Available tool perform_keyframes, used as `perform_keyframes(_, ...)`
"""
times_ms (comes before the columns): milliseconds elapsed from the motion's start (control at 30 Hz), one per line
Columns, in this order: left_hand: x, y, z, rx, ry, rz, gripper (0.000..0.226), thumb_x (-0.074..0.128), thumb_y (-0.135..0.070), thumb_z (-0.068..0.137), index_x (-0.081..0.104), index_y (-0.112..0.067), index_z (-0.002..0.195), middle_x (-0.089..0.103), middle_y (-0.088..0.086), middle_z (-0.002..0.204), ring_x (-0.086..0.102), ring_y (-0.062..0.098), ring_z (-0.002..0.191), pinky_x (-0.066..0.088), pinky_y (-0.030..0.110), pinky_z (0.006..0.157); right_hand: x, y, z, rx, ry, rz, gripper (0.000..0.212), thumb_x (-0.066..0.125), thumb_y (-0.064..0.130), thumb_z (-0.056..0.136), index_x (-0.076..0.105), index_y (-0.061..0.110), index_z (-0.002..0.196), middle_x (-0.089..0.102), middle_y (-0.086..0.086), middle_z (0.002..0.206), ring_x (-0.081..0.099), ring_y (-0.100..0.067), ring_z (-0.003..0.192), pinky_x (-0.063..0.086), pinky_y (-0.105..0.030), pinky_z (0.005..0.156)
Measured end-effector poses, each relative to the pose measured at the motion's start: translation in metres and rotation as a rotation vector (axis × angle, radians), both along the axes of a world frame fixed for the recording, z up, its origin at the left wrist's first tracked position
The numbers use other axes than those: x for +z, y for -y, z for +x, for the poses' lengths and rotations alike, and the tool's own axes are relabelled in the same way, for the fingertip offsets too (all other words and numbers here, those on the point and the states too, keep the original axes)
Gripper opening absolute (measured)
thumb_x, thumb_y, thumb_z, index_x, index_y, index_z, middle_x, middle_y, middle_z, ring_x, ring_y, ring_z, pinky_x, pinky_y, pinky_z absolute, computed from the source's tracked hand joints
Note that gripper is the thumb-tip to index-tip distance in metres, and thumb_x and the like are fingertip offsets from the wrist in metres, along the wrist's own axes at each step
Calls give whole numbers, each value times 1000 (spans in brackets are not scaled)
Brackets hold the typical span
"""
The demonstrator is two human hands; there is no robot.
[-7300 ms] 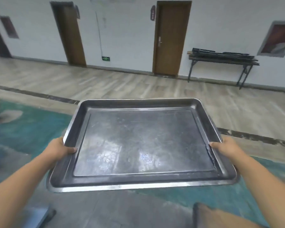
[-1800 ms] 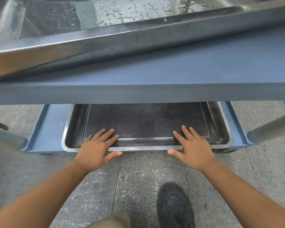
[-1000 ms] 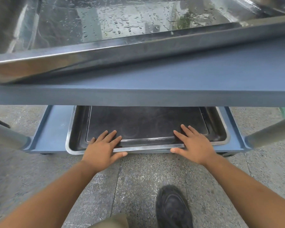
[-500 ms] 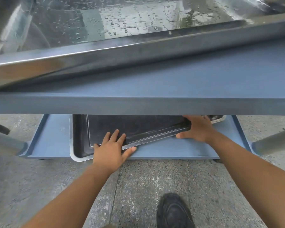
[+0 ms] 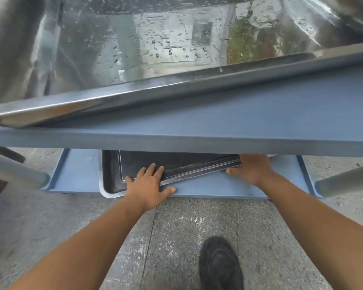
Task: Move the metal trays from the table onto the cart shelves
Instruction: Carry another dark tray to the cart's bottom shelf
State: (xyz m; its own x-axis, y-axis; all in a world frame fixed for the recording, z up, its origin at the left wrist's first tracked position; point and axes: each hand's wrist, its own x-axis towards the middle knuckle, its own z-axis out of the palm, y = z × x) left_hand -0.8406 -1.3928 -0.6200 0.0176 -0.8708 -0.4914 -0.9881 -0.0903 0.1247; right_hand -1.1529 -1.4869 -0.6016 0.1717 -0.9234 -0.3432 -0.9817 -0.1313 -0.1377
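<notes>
The tray point(image 5: 176, 165) has swung askew on the bottom shelf point(image 5: 218, 188) — right end pushed deeper under the upper shelf point(image 5: 197, 130), the right hand point(image 5: 252, 168) gone in with it.

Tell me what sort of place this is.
Probably a canteen or commercial kitchen work area: a water-beaded metal tray on a blue cart, a dark tray on its lower shelf, and a speckled stone floor.

A black shoe point(image 5: 219, 264) stands on the speckled grey floor point(image 5: 176, 237), near the bottom edge.

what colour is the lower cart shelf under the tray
Blue-grey; the lower shelf shows it best in the head view.
</notes>
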Motion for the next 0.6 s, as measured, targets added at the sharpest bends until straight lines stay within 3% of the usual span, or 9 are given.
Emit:
perform_keyframes(100,31,-17,1,3,-24,0,85,40,-74,86,19,-27,154,17,-1,163,22,29,147,25,63,111,28,-25,17,-3,-3,21,68,62,50,84,41,20,141,47,-6,146,44,-31,133,38,-41,107)
perform_keyframes(200,76,-40,4,-30,-67,4,69,46,-61,90,34,-23,147,44,4,148,43,30,134,40,53,107,72,-50,35,-11,64,221,65,58,41,92,35,16,147,42,-9,151,41,-31,136,38,-41,108)
perform_keyframes(300,134,-58,6,-40,-111,56,60,48,-51,94,41,-15,142,62,11,129,59,30,117,51,44,96,126,-75,55,51,36,464,63,55,45,96,39,11,146,42,-12,151,42,-30,136,36,-40,111)
perform_keyframes(467,262,-74,11,-90,-117,58,34,51,-33,93,58,-15,120,66,10,114,62,30,104,51,38,83,254,-115,89,148,3,530,60,53,49,95,46,13,142,48,-10,147,46,-30,133,39,-39,108)
perform_keyframes(600,378,-84,12,-99,-126,41,23,48,-28,92,62,-10,97,66,13,104,61,34,99,50,37,78,371,-147,105,296,-106,442,50,54,51,93,55,13,126,59,-11,129,55,-32,118,47,-41,92)
